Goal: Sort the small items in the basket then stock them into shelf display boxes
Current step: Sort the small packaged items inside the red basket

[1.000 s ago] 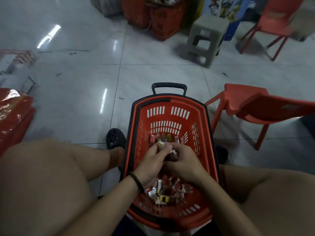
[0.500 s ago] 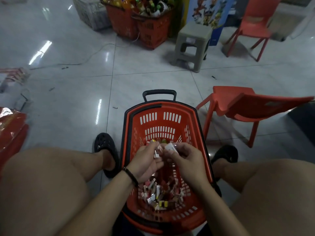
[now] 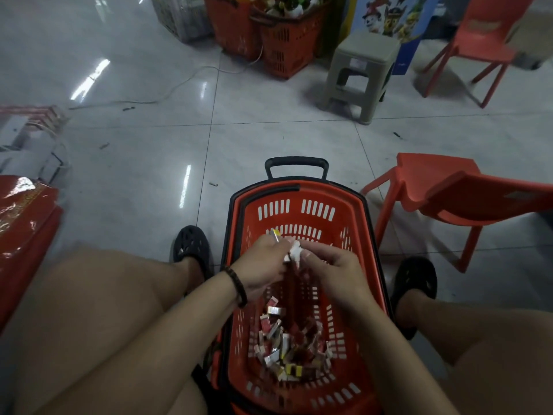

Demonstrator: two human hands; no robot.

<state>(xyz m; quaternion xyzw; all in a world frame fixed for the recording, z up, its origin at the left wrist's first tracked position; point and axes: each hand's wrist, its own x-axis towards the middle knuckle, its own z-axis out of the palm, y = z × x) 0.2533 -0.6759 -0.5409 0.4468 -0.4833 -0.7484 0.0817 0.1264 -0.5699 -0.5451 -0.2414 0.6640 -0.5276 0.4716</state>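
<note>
An orange shopping basket (image 3: 299, 191) with a black handle stands on the floor between my knees. A heap of small wrapped items (image 3: 291, 344) in red, white and yellow lies at its near end. My left hand (image 3: 261, 265), with a dark bracelet on the wrist, is closed around a few small items, one with a yellow tip sticking out on top. My right hand (image 3: 327, 266) meets it above the basket, and both pinch a small white packet (image 3: 294, 251) between their fingertips.
An orange plastic chair (image 3: 449, 190) stands close on the right. A grey stool (image 3: 360, 70), two more orange baskets (image 3: 281, 40) full of goods and another orange chair (image 3: 475, 40) stand at the back. Red shiny packages (image 3: 21, 223) and boxes lie at the left. A white cable (image 3: 167, 94) runs across the tiled floor.
Both hands have risen from the heap in the basket, holding small items. The view has tilted up, so more of the far floor and the back baskets shows.
</note>
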